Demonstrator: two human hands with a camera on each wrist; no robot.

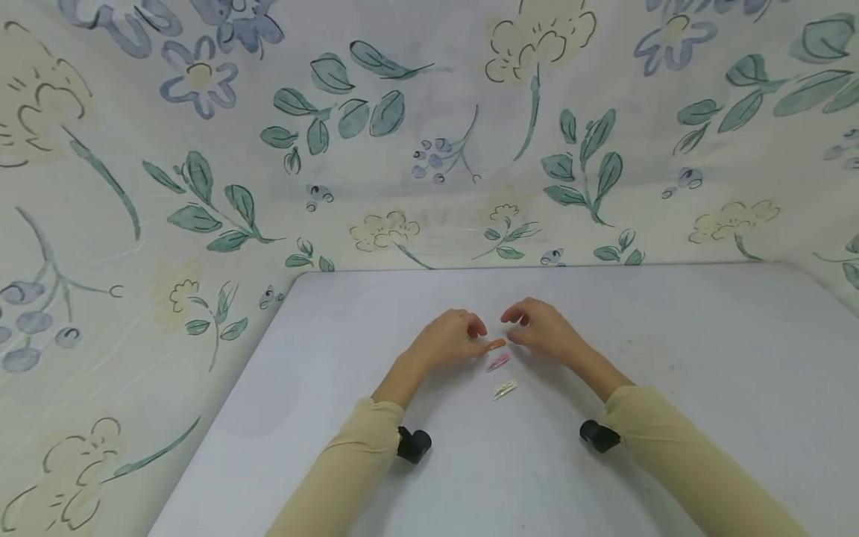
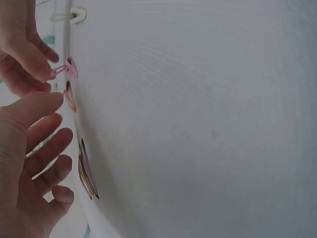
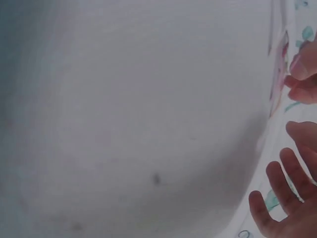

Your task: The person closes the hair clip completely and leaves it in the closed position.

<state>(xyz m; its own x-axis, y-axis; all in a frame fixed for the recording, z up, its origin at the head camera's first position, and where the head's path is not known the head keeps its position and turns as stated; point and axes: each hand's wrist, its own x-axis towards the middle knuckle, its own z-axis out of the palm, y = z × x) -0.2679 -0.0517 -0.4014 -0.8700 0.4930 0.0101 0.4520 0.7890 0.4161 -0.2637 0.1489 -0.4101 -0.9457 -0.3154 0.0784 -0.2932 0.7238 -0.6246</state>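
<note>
Positioning, apparently, an orange hair clip right of frame centre, touching it with loose, ungripping left hand, with relaxed, empty right hand nearby; probably calling next for gentle alignment.

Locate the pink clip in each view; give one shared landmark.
Head: pink clip just right of and below centre, between the orange clip and cream clip.
Left wrist: upper left, cream clip above it, orange clip below.
Right wrist: unsure; a blurred pinkish sliver near the right edge, upper half, may be it.
Landmark: left hand; lower left in left wrist, upper right edge in right wrist.
</note>
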